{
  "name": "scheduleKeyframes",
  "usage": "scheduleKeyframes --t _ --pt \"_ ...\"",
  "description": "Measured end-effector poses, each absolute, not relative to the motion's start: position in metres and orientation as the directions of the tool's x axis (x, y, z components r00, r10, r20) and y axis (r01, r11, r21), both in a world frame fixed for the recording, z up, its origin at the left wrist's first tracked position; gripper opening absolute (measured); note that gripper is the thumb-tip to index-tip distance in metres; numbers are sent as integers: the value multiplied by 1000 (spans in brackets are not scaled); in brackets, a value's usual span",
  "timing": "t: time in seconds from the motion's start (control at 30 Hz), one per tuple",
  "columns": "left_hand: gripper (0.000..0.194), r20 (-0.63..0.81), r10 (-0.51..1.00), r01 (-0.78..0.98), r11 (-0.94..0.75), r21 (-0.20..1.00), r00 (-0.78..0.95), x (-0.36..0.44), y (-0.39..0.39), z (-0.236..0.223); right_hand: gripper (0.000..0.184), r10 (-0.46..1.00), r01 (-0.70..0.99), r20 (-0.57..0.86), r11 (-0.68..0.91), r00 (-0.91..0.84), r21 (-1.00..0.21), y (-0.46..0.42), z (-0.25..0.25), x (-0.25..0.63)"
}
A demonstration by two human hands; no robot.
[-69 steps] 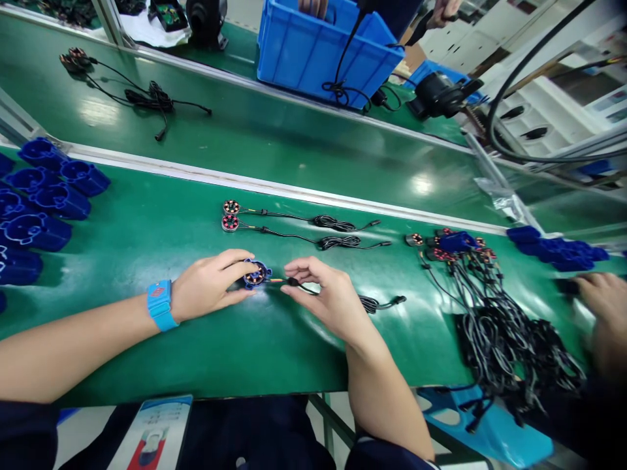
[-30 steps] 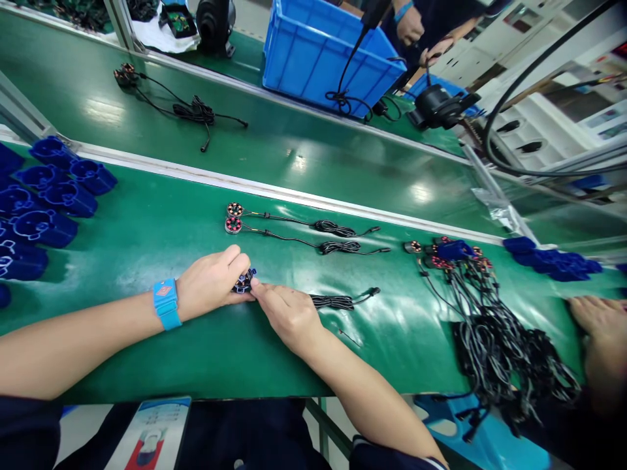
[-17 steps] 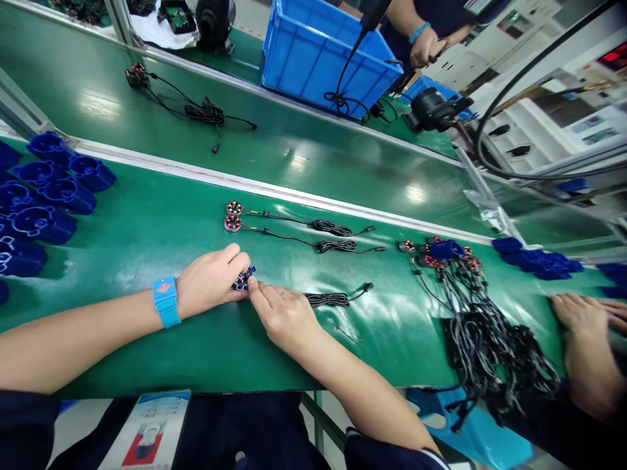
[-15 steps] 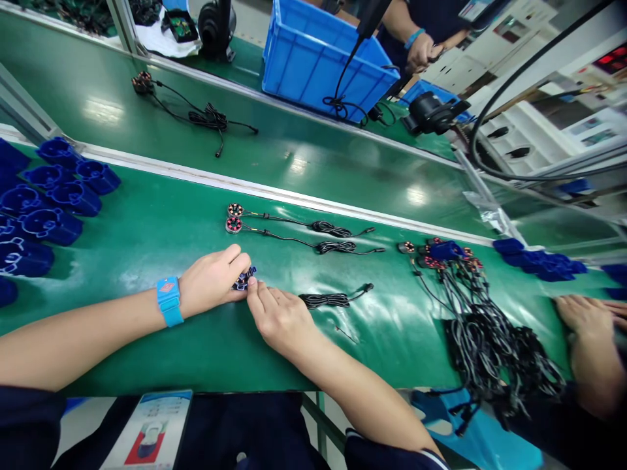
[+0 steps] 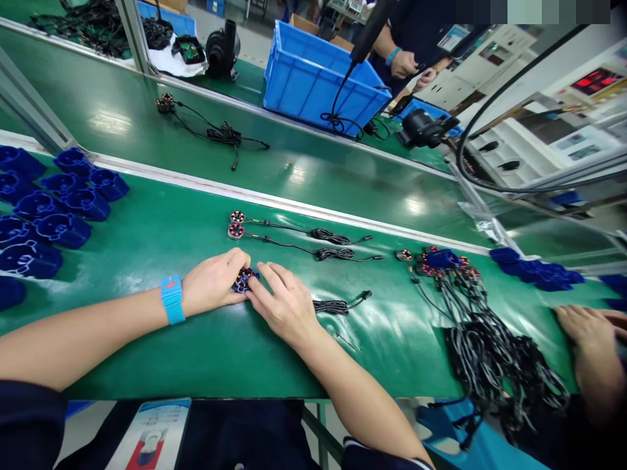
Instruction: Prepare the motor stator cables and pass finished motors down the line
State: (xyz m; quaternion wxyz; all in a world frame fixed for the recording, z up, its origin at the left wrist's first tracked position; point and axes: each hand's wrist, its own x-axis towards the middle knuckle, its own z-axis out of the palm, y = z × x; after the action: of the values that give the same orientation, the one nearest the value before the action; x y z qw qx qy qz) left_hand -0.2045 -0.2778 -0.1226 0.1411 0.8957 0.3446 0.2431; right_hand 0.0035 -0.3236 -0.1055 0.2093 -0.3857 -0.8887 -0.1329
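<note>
In front of me a small round motor stator (image 5: pixel 243 281) with copper windings and dark blue parts rests at the green tabletop. My left hand (image 5: pixel 213 279), wearing a blue wristband, is closed around its left side. From the right, my right hand (image 5: pixel 287 300) grips the stator's edge with thumb and fingertips; its other fingers are stretched out and slightly raised. A bundled black cable (image 5: pixel 333 307) comes out from beneath my right hand. Beyond my hands lie two more stators with cables, a copper-coloured one (image 5: pixel 237 216) and a red one (image 5: pixel 236 231).
Dark blue plastic housings (image 5: pixel 63 230) stand at the left, with more housings (image 5: pixel 539 269) at the right. A heap of cabled stators (image 5: pixel 482 339) lies right of me, near a co-worker's hand (image 5: pixel 585 329). Behind the rail is a blue crate (image 5: pixel 313 81); another person stands past it.
My right fingers have lifted and spread a little, showing more of the stator. My left hand keeps its hold. The view has tilted slightly.
</note>
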Motion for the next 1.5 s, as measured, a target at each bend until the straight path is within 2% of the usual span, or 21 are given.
scheduleKeyframes --t 0.1,0.23,0.3,0.43,0.53,0.63,0.83,1.0,1.13,1.23,1.37,1.43,1.5 --pt "37 406 650 542 -760 359 642 -207 -280 -121 24 652 737 465 676 -599 0 -324 -110 1" --pt "22 558 484 495 -857 145 675 -209 -283 -116 25 678 748 476 661 -560 -61 -323 -114 2" --pt "20 573 454 495 -864 96 682 -208 -284 -113 25 684 750 476 658 -552 -76 -323 -114 2" --pt "25 539 461 517 -854 53 705 -204 -288 -109 23 689 744 493 657 -530 -118 -322 -113 2" --pt "25 487 476 544 -839 3 732 -200 -291 -105 21 725 718 506 645 -466 -262 -322 -115 2" --pt "20 440 482 551 -834 -34 757 -197 -295 -103 27 753 683 521 625 -401 -378 -322 -118 3" --pt "26 422 449 559 -810 -181 787 -192 -305 -111 36 745 661 559 630 -365 -408 -321 -127 5" --pt "24 392 471 566 -806 -171 790 -190 -309 -115 37 758 633 555 623 -343 -460 -319 -130 6" --pt "29 335 487 560 -812 -166 806 -188 -309 -112 36 760 641 557 617 -334 -458 -318 -131 6" --pt "31 356 506 563 -823 -72 785 -188 -307 -113 39 771 645 546 606 -330 -466 -317 -131 5" --pt "24 453 490 502 -859 105 744 -200 -293 -116 47 829 632 478 541 -290 -555 -317 -131 6" --pt "28 496 591 457 -806 376 636 -209 -283 -116 58 860 629 422 501 -286 -595 -317 -130 7" --pt "30 446 768 373 -623 688 459 -216 -271 -118 70 883 661 367 464 -292 -590 -316 -127 8"
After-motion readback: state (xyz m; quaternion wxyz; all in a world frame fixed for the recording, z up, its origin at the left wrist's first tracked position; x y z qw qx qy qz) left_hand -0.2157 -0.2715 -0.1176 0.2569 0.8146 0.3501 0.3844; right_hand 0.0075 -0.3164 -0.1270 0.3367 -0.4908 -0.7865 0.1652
